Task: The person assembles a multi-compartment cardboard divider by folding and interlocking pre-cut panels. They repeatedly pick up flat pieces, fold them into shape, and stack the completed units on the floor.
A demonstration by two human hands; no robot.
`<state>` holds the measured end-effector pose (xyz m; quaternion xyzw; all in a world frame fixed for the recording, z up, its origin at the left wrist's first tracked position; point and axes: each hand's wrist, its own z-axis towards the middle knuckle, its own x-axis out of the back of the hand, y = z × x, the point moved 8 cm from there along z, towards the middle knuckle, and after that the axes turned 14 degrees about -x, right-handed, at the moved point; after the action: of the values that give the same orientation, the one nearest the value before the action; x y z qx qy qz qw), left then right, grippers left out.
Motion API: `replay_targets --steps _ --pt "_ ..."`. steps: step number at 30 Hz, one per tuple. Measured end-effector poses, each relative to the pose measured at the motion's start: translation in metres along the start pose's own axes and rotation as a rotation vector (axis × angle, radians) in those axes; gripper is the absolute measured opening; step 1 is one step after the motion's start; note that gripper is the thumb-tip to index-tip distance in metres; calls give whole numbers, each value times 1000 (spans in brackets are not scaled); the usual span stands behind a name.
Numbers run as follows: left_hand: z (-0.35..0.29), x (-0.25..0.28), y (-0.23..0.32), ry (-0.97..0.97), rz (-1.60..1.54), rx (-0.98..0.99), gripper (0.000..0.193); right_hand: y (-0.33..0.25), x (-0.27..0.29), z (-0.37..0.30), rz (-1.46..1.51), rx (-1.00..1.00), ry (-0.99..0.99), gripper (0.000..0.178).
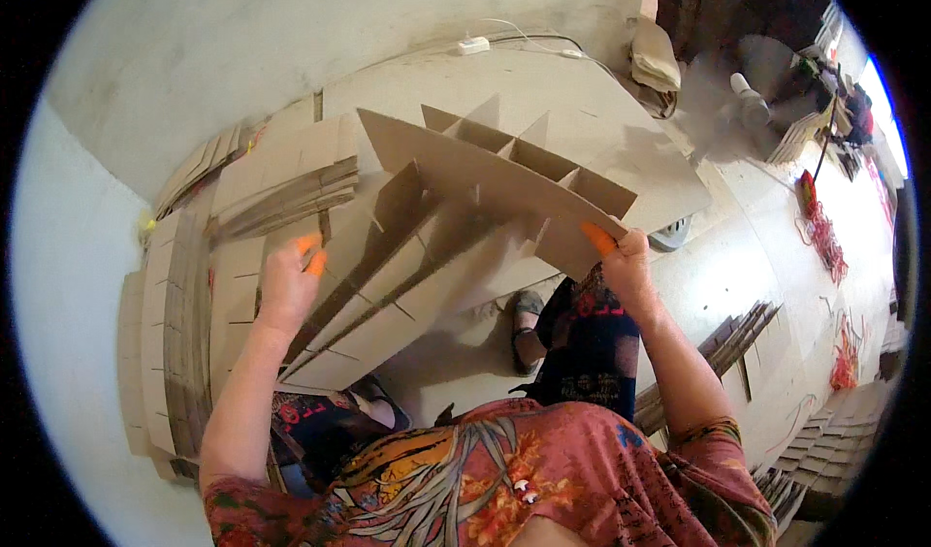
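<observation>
My right hand (627, 268), with an orange finger cover, grips the near right end of a cardboard divider grid (485, 164). Its long panel tilts across the middle, and crossing strips form open cells behind it. Below the grid, several slotted cardboard strips (364, 319) stand on edge in a fan; some are blurred. Left of these strips is my left hand (289, 280), orange covers on its thumb and a finger. Those fingertips are slightly apart, and I see nothing between them.
Stacks of slotted cardboard (281, 183) lie at the left by the wall. Beneath the grid spreads a large pale board (621, 140). A white power strip (473, 46) sits at the back. More cardboard strips (742, 338) and red string (824, 241) lie on the right.
</observation>
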<state>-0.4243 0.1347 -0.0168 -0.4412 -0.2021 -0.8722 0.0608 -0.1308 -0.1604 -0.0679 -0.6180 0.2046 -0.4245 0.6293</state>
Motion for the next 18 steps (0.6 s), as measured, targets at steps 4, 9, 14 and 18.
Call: replay_targets --steps 4,9,14,18 --pt "36 -7 96 -79 -47 -280 26 -12 0 0 -24 17 48 11" --pt "42 -90 159 -491 -130 -219 27 -21 -6 8 -122 138 42 12" --pt "35 -136 160 -544 -396 -189 23 17 -13 6 -90 84 24 13" --pt "39 -133 169 -517 -450 -218 25 45 -8 5 -89 40 -3 17"
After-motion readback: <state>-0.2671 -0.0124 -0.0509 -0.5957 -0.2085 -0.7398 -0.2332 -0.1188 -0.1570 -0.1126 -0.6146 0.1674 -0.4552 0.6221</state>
